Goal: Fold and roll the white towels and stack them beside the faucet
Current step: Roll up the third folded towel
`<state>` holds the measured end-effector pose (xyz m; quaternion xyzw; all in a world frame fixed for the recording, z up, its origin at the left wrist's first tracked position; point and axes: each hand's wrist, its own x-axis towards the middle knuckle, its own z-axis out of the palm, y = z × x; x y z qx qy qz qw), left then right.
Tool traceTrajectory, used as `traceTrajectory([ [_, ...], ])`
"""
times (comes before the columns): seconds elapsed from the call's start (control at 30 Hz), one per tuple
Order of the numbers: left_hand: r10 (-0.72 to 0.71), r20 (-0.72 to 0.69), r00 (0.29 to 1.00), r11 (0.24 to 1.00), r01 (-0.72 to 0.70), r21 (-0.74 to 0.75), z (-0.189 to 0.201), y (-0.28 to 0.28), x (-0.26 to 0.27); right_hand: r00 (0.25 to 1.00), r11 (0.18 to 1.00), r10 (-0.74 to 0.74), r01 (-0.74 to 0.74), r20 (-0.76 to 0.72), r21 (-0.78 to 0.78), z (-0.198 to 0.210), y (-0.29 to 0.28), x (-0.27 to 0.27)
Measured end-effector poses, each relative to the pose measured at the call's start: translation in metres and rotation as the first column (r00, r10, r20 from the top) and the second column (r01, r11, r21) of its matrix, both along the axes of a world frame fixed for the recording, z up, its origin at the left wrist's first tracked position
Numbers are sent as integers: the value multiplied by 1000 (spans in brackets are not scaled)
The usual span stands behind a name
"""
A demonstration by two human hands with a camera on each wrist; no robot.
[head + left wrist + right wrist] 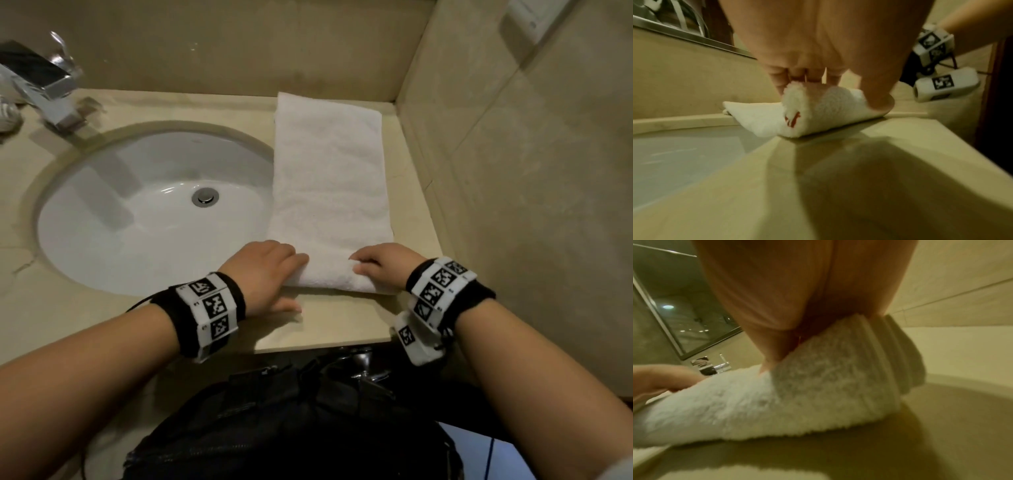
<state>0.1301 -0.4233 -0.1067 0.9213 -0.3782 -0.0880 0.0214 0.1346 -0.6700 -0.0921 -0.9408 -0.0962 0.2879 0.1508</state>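
Both hands sit on the near end of one white towel [330,178], which is turned over into a first low roll. On the roll's left end the left hand [265,274] has its fingers [777,78] curled over the top of the turned edge while the thumb lies along the counter [329,325] just in front; the wrist view shows the fingertips pressing into the pile beside a small red mark stitched on the cloth. At the roll's right end the right hand [380,265] grasps the fold as well, fingers bent over it and thumb tucked against the near side. Each wrist carries a black band with white blocks printed in black-and-white squares. Beyond the hands the towel runs away as a long folded strip, flat on the beige stone counter, its far end close to the back wall, its left edge along the rim of the oval white sink [68,219] and slightly over it. Well apart, at the sink's far left corner, stands the chrome faucet [44,85]. A tiled side wall rises right of the towel.
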Motion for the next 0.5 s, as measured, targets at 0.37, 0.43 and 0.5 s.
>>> traceTrajectory([
  [0.37,212,-302,929,977,-208,47,10,-17,35,921,998,51,-56,387,0,-7,1,-27],
  [0.43,155,-224,962,987,-142,77,13,-16,27,970,1000,-13,11,244,10,-6,1,-19],
  [0.5,40,-80,996,991,-29,132,8,-15,11,999,999,11,-8,53,-46,-4,2,-12],
])
